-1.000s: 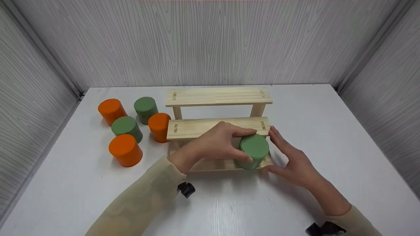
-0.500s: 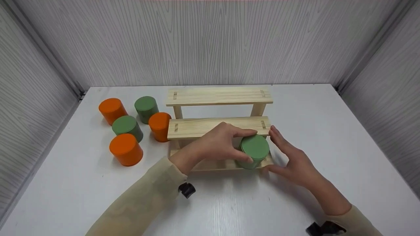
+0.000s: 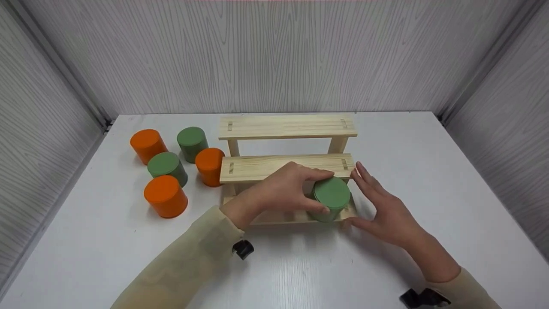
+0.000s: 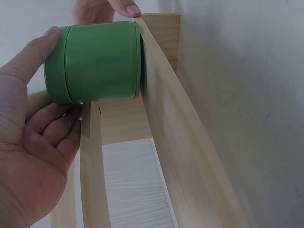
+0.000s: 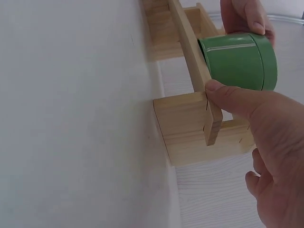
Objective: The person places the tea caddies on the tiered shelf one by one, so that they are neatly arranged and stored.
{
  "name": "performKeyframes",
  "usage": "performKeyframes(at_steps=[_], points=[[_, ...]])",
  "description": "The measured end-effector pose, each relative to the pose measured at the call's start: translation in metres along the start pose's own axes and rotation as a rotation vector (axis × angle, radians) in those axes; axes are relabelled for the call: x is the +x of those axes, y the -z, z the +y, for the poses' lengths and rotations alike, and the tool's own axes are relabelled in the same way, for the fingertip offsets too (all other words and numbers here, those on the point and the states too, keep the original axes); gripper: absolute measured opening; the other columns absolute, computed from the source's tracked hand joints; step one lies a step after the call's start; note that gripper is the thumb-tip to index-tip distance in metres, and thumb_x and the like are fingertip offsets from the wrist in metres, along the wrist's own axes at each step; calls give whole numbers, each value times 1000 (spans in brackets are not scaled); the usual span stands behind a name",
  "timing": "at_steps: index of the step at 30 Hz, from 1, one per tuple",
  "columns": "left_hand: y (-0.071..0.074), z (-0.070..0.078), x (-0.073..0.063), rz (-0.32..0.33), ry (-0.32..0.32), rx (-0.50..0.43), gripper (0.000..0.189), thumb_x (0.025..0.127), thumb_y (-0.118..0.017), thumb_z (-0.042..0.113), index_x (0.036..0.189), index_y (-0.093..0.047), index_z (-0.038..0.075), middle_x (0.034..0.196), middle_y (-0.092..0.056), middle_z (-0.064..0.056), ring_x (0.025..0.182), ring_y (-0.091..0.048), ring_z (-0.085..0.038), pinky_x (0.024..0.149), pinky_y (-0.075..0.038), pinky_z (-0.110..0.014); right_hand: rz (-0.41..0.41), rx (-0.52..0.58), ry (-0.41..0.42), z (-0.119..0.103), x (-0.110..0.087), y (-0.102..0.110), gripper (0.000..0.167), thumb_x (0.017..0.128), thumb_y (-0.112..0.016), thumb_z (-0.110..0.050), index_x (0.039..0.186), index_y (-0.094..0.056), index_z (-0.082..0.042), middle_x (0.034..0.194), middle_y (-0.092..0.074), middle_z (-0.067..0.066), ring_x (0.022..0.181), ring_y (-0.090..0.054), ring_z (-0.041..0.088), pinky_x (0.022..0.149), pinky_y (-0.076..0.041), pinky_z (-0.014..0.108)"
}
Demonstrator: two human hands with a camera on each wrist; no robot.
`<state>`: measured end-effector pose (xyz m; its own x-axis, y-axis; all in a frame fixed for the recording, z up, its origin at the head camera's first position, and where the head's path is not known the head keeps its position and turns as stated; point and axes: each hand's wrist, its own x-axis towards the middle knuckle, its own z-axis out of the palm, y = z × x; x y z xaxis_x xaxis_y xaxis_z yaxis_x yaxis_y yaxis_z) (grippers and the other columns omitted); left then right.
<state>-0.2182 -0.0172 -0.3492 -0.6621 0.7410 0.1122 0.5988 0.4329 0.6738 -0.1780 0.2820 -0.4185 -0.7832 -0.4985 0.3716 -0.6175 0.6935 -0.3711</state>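
Note:
A three-tier wooden shelf rack (image 3: 257,167) stands on the white table. On the right end of its lowest board sits a green lidded tin (image 3: 332,193). My left hand (image 3: 285,189) grips this tin near its lid, thumb on the near side and fingers on the far side. In the left wrist view the base of the tin (image 4: 102,61) meets the lowest board. My right hand (image 3: 392,221) is at the rack's right end with fingers fairly straight. Its thumb touches the lowest board's front corner, and its fingertips are at the middle board's end.
Left of the rack stand several tins: orange ones at the back (image 3: 148,146), near the rack (image 3: 210,166) and in front (image 3: 165,196), with green ones (image 3: 167,168) (image 3: 192,143) among them. Grey wood-grain panels (image 3: 274,56) enclose the table's back and sides.
The fingers of my right hand have spread slightly at the rack's end. My left hand and the green tin have shifted barely, a touch to the left.

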Motion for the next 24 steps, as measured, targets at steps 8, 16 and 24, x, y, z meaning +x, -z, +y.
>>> performKeyframes(at_steps=[8, 16, 24], points=[[-1, -4, -4, 7, -8, 20, 78, 89, -89, 36, 155, -56, 10, 152, -60, 0, 128, -61, -8, 109, -52, -38, -50, -11, 43, 1, 4, 2, 116, 78, -97, -15, 171, -26, -18, 176, -22, -2, 156, -34, 22, 105, -55, 50], [1, -3, -6, 14, -9, 23, 80, 89, -89, 36, 156, -55, 10, 151, -61, 1, 126, -62, -7, 109, -52, -36, -56, 28, 14, 3, 2, -1, 116, 80, -96, -17, 171, -24, -23, 177, -20, -6, 154, -36, 17, 107, -53, 48], [20, 4, -21, 73, -36, 1, 79, 87, -90, 37, 154, -57, 10, 152, -59, 0, 135, -58, -9, 116, -44, -29, -37, 29, 13, 6, 0, 0, 119, 78, -97, -16, 171, -23, -24, 177, -20, -6, 154, -36, 17, 108, -52, 47]])
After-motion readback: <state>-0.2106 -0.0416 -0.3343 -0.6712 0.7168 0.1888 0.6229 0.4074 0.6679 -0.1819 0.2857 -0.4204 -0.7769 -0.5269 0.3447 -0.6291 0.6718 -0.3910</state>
